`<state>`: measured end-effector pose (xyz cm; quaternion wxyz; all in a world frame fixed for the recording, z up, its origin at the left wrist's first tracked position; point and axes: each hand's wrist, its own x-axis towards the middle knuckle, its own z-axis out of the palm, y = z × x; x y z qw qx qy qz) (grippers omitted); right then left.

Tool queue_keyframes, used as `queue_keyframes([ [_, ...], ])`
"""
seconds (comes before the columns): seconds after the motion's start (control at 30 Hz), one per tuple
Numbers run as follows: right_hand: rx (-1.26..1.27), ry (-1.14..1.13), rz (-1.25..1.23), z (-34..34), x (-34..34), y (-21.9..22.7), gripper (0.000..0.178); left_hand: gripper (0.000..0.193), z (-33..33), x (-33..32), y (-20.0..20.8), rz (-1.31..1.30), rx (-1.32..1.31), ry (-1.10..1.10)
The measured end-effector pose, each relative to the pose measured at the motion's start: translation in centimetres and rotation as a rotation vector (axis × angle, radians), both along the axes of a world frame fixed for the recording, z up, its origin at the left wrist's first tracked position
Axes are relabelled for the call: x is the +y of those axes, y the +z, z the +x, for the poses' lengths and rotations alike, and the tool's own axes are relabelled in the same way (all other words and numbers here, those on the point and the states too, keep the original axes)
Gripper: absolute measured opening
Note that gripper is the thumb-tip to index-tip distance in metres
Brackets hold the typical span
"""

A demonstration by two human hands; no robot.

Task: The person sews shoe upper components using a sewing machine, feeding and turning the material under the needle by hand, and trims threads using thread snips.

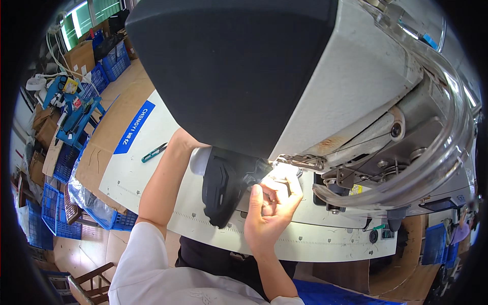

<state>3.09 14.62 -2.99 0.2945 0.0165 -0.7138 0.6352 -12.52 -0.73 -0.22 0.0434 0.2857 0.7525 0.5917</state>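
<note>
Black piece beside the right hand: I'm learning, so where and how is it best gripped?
Probably pinch the black piece by its near end, from the person's side: that end lies uncovered, while the far end meets the machine head's outline.

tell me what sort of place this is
Probably a sewing workshop: a big sewing machine stands over a white worktable with ruler marks near its edge, what look like thread snips lie there, and blue plastic crates stand beyond.

"How many sewing machines [229, 76]?"
"One."
"Black workpieces [217, 188]?"
"One."
"On the desk [121, 179]?"
"One pair of snips [154, 152], one blue label [134, 127]."
"Bare forearms [163, 185]?"
"Two."
</note>
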Motion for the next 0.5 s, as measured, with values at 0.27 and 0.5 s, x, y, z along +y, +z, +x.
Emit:
queue_keyframes([
  [0.27, -0.017, -0.056, -0.281, -0.4, 1.8, -0.4, 0.04, 0.036, 6.1, 2.3, 1.4, 0.251, 0.016, 0.089],
  [0.5, -0.132, -0.051, -0.177, 1.3, 2.9, 0.9, 0.028, 0.038, 7.9, -0.5, 2.8, 0.084, 0.046, 0.266],
])
